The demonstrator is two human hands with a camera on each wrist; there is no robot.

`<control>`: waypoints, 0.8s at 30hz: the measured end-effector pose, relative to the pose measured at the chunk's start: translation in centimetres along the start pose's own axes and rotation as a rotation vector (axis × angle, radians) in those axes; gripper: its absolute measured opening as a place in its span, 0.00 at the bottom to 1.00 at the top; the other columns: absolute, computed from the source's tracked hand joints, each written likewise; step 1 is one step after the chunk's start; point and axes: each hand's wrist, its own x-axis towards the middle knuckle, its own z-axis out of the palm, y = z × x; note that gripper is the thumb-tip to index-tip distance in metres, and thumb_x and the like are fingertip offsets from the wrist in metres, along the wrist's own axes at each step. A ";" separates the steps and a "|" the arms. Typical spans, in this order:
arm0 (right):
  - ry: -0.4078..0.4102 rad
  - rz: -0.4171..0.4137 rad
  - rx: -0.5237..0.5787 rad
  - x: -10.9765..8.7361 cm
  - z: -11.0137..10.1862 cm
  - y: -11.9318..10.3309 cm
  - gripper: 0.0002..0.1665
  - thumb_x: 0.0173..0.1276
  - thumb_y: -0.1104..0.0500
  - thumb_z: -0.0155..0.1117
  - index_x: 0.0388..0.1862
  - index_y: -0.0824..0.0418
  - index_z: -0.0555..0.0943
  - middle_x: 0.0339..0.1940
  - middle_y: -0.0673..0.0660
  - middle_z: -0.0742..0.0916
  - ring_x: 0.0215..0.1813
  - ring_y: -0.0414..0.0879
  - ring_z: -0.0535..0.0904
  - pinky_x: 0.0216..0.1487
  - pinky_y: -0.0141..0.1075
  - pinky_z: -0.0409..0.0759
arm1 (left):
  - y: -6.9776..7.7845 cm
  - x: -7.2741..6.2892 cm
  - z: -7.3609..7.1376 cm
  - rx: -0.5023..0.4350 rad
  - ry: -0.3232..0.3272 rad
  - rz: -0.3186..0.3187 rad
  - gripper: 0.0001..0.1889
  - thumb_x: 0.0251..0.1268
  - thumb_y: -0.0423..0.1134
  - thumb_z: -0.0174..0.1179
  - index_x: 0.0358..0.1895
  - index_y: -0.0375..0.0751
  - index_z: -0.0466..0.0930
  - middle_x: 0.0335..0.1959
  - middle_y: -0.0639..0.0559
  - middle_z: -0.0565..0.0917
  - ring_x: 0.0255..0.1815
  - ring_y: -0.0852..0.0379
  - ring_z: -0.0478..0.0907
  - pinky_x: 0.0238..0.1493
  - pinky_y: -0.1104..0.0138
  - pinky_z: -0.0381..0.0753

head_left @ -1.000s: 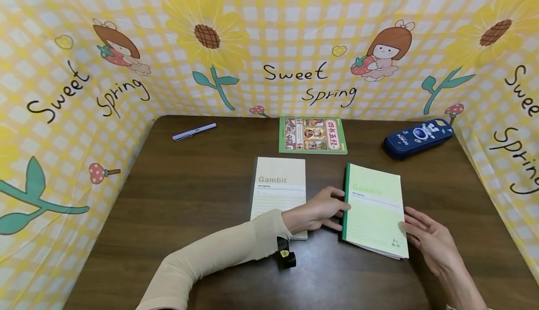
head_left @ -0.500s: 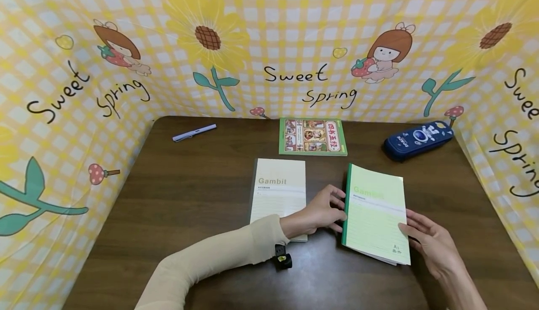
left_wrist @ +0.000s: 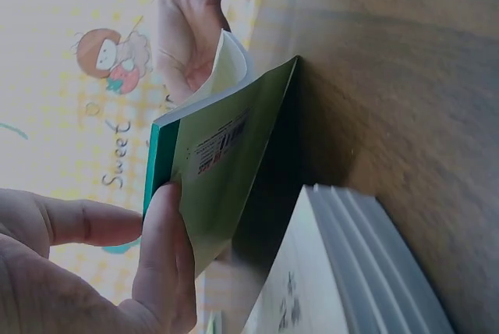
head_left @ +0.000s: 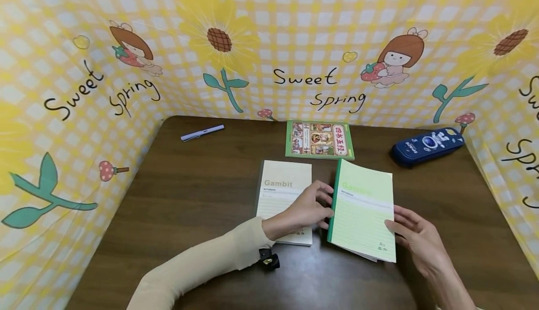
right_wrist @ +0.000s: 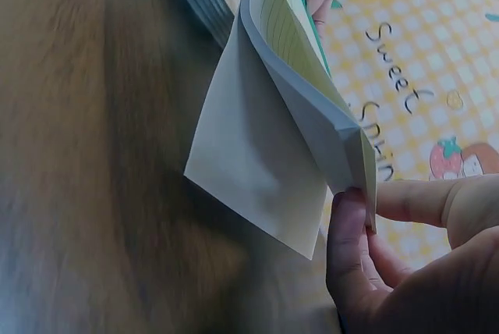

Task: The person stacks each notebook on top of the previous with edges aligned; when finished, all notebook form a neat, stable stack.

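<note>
A green-covered "Gambit" notebook [head_left: 364, 212] is held slightly tilted over the right half of the table. My left hand [head_left: 304, 209] pinches its dark green spine, with fingertips on both the front and the back cover [left_wrist: 214, 158]. On the opposite edge, my right hand [head_left: 418, 240] pinches the block of pages [right_wrist: 312, 108] between thumb and fingers. The back cover [right_wrist: 249, 147] hangs apart from the pages in the right wrist view. A white "Gambit" notebook [head_left: 282, 183] lies just left, partly hidden under my left hand; its edge shows several layers in the left wrist view.
A green picture-covered book [head_left: 320, 139] lies at the back middle of the brown table [head_left: 202, 183]. A dark blue pencil case [head_left: 427, 146] is at the back right, a lilac pen [head_left: 202, 133] at the back left. Yellow checked cloth [head_left: 294, 29] walls the table in.
Both hands have shifted left with the green notebook, bringing it nearer to the white one. The head view has turned slightly. The other things on the table stay in place.
</note>
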 end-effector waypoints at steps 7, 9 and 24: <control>-0.013 -0.084 -0.044 0.0 3.1 -1.2 0.38 0.72 0.58 0.72 0.74 0.68 0.66 0.44 0.35 0.86 0.41 0.35 0.84 0.41 0.34 0.85 | -0.3 -1.5 -2.4 0.045 0.041 0.020 0.25 0.63 0.23 0.58 0.63 0.38 0.68 0.53 0.40 0.76 0.27 0.54 0.78 0.28 0.61 0.88; -0.032 -0.106 -0.055 0.1 3.9 -1.5 0.38 0.72 0.58 0.71 0.74 0.68 0.66 0.45 0.37 0.86 0.41 0.36 0.85 0.42 0.35 0.86 | -0.5 -1.9 -3.3 0.040 0.050 0.018 0.26 0.62 0.22 0.58 0.64 0.38 0.68 0.53 0.39 0.76 0.29 0.55 0.80 0.28 0.61 0.88; -0.096 -0.126 -0.037 1.2 10.3 -3.1 0.34 0.73 0.61 0.70 0.73 0.66 0.70 0.55 0.53 0.85 0.41 0.39 0.84 0.44 0.35 0.85 | -1.5 -5.0 -8.9 0.009 0.173 -0.022 0.27 0.64 0.24 0.60 0.67 0.37 0.69 0.56 0.36 0.80 0.34 0.55 0.84 0.28 0.62 0.88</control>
